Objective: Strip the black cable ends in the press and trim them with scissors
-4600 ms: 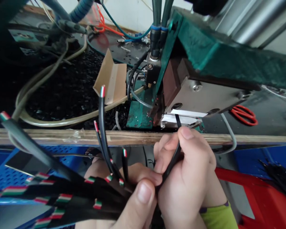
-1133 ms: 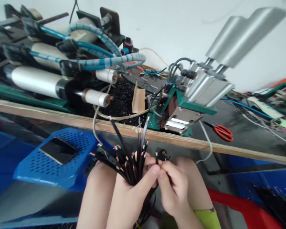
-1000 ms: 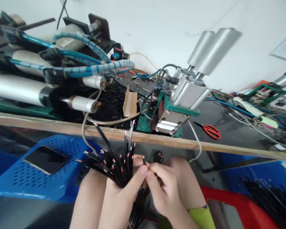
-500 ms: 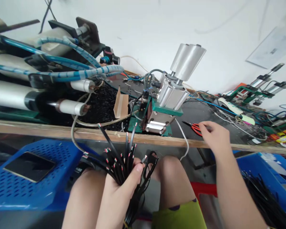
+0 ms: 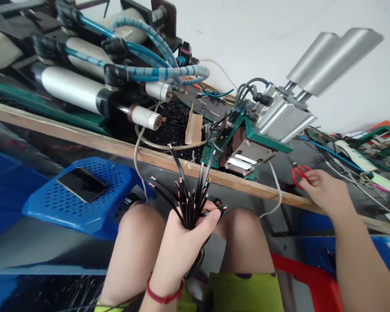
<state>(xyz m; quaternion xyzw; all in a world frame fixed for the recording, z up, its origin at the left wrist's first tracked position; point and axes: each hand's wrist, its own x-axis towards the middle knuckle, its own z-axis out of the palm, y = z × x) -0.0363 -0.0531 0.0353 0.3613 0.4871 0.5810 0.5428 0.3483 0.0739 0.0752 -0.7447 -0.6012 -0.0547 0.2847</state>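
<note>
My left hand (image 5: 191, 229) is closed around a bundle of black cables (image 5: 190, 203) over my lap. Their cut ends fan upward and show small red, white and green wire tips. A few cable ends bend out to the right past my thumb. At the bench's front edge, the fingers of my right hand (image 5: 325, 188) pinch the handles of a pair of red-handled scissors (image 5: 299, 174). The scissors' dark blades point away from me and are partly hard to make out. Between the hands stands a small pneumatic press (image 5: 250, 151) with silver cylinders and a green frame.
Large air cylinders (image 5: 71, 89) with blue hoses lie on the bench at left, near black scraps (image 5: 172, 117) and a cardboard piece (image 5: 195, 130). A phone (image 5: 82, 184) rests on a blue stool (image 5: 48, 203). The wooden bench edge (image 5: 169, 162) runs across; a white cable (image 5: 277, 186) hangs over it.
My view has swung right and tilted. My right hand, beside the scissors before, now grips their handles, and they have turned. The left hand still holds the cable bundle.
</note>
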